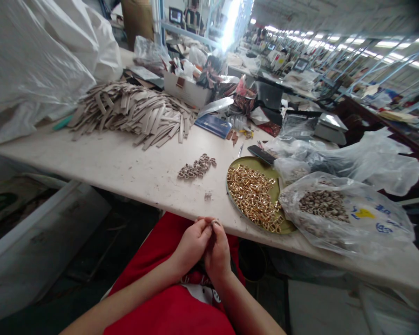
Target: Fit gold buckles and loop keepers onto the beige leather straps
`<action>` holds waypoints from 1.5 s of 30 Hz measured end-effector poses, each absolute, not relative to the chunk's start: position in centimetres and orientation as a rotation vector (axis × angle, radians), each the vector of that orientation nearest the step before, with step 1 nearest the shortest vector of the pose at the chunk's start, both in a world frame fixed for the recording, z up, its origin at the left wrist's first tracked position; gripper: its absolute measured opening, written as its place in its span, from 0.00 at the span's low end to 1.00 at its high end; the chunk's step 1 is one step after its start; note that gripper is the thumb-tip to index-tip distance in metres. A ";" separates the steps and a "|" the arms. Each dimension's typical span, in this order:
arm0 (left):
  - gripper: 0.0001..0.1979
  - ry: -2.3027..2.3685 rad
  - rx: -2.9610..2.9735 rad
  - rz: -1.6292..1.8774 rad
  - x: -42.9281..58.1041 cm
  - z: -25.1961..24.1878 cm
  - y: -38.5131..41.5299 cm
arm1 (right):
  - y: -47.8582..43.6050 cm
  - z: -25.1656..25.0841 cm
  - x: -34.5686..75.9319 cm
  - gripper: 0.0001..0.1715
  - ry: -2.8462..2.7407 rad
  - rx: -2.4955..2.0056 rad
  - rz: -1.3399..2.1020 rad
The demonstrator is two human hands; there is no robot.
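Both hands meet over my lap, just below the table's front edge. My left hand (194,242) is closed, its fingertips pinched against those of the other hand. Closed as well, my right hand (218,253) has a small grey-brown loop (215,222) at its thumb and fingertips. What the left fingers grip is hidden. On the table ahead lies a cluster of similar small loops (196,167), with a small piece (207,196) nearer the edge. A round green tray (289,226) to the right holds a heap of gold metal pieces (253,193).
Grey strips (136,109) are heaped at the back left. A blue booklet (212,125), a pen (240,150) and a black object (261,154) lie farther back. At the right, a clear plastic bag (366,223) holds small loops. White sheeting (38,60) hangs at the left.
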State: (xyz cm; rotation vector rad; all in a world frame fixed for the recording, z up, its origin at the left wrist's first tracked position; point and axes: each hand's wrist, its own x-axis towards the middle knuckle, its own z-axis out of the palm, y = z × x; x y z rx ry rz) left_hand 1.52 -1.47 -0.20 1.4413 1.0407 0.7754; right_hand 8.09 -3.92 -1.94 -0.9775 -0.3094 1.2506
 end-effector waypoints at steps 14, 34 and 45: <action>0.14 1.062 1.622 0.718 0.8 1.0 -1.1 | -3.7 -0.9 8.3 0.14 -0.281 -0.941 1.342; 0.16 1.116 1.656 0.631 0.6 0.2 -1.6 | -4.3 -2.4 9.3 0.11 -0.456 -1.099 1.182; 0.13 0.964 1.793 0.431 -1.9 2.9 0.7 | -3.8 0.2 13.8 0.11 -1.224 -1.346 1.159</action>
